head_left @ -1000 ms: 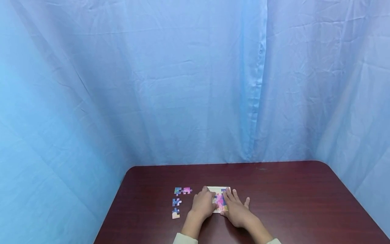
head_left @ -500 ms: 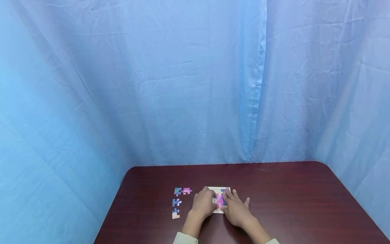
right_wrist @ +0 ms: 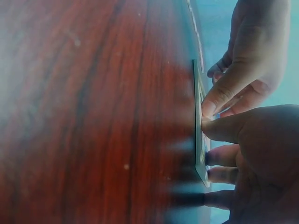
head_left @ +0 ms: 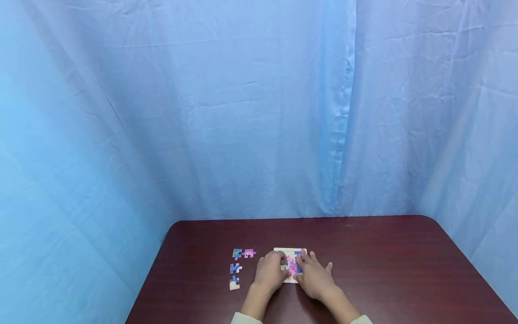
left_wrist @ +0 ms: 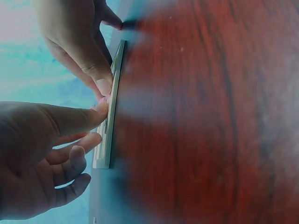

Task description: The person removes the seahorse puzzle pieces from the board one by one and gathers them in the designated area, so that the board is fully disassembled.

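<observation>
A small jigsaw puzzle in a pale frame point(head_left: 289, 249) lies on the dark wooden table, with pink, blue and cream pieces inside. My left hand point(head_left: 269, 271) bends over its left side, thumb and index finger around a small puzzle piece point(head_left: 284, 265) in the frame; its other fingers curl loosely below in the left wrist view. From the right, my right hand point(head_left: 316, 279) rests on the frame and pieces, fingers mostly straight and spread, its thumb pressing near the front edge. Both thumb tips sit close together on the puzzle in the right wrist view. The hands cover parts of it.
Left of the hands lie several loose puzzle pieces: a blue-green one point(head_left: 237, 253) beside a pink one point(head_left: 249, 253), a blue one point(head_left: 235, 268) below, and a blue-and-cream one point(head_left: 234, 283) nearest me. Blue curtains point(head_left: 259, 112) hang around the table point(head_left: 384, 261).
My left index finger has drawn back a little from the frame's far left corner, which now shows. The right fingers have shifted slightly on the puzzle. The loose pieces stay put.
</observation>
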Demonstrator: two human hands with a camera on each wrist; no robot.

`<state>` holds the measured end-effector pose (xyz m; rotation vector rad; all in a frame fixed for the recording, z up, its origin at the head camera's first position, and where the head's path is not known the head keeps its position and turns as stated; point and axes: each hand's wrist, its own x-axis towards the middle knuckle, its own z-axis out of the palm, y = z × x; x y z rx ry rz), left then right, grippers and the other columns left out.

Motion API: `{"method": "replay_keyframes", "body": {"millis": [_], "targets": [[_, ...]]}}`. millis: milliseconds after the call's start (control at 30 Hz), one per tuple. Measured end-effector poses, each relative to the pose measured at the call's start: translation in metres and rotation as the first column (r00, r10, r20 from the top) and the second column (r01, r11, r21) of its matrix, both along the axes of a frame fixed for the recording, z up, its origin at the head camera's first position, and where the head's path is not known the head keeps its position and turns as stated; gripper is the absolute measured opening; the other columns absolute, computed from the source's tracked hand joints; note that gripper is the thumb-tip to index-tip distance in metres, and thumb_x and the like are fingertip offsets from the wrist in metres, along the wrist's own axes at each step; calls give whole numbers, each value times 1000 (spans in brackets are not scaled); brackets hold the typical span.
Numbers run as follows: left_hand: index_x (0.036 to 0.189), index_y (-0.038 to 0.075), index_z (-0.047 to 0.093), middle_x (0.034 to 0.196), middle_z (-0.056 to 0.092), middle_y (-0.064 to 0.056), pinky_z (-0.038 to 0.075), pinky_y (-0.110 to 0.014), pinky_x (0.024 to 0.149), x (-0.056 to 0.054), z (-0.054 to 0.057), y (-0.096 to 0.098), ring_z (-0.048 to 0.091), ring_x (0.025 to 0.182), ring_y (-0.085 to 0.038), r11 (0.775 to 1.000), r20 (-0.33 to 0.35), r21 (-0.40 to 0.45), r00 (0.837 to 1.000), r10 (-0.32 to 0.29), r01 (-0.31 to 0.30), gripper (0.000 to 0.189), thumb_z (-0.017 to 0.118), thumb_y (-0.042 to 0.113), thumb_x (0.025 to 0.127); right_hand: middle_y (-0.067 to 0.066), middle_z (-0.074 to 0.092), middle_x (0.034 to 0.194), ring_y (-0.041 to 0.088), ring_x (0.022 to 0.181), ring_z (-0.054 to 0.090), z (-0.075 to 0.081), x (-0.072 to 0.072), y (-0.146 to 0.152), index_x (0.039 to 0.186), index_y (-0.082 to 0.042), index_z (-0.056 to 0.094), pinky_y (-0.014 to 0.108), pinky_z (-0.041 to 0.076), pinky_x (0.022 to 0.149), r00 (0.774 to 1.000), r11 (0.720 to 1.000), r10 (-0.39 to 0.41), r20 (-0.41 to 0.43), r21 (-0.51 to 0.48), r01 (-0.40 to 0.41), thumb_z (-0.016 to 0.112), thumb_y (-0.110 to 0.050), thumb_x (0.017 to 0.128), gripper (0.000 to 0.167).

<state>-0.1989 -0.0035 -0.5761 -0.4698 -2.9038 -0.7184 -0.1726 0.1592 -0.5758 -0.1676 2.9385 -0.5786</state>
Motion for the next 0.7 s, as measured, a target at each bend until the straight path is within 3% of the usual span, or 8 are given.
{"method": "replay_keyframes", "body": {"millis": [133, 333, 500, 700], "targets": [[103, 11, 76, 80, 73, 4, 52, -37, 74, 0, -1, 0, 65, 71, -12, 999, -13, 34, 1000, -12, 12, 31, 92, 17, 77, 19, 41, 168, 47, 158, 33, 0, 0, 0, 152, -3, 55, 92, 16, 108, 1000, 1000, 2, 1, 0, -2, 70, -31, 100, 61], [103, 12, 75, 81, 76, 4, 53, -35, 72, 0, -2, 0, 68, 72, -11, 996, -58, 88, 998, -18, 23, 19, 84, 11, 85, 19, 40, 168, 47, 158, 32, 0, -1, 0, 151, -3, 55, 92, 15, 109, 1000, 1000, 1, 6, -6, -1, 69, -29, 100, 60], [100, 13, 77, 79, 75, 5, 53, -31, 69, -1, -4, -2, 67, 69, -8, 996, -129, 93, 992, -5, 17, 16, 82, 8, 85, 19, 39, 169, 47, 158, 31, 0, -1, 0, 152, -3, 54, 92, 15, 109, 1000, 1000, 6, 15, 0, -6, 69, -30, 100, 60], [100, 13, 80, 78, 74, 6, 52, -27, 67, -2, -4, -8, 66, 69, -6, 994, -142, 104, 989, 28, -13, 16, 83, 11, 85, 20, 40, 168, 47, 158, 33, 0, 0, 0, 152, -3, 54, 92, 15, 108, 1000, 1000, 7, 9, -3, -7, 69, -30, 100, 61]]}}
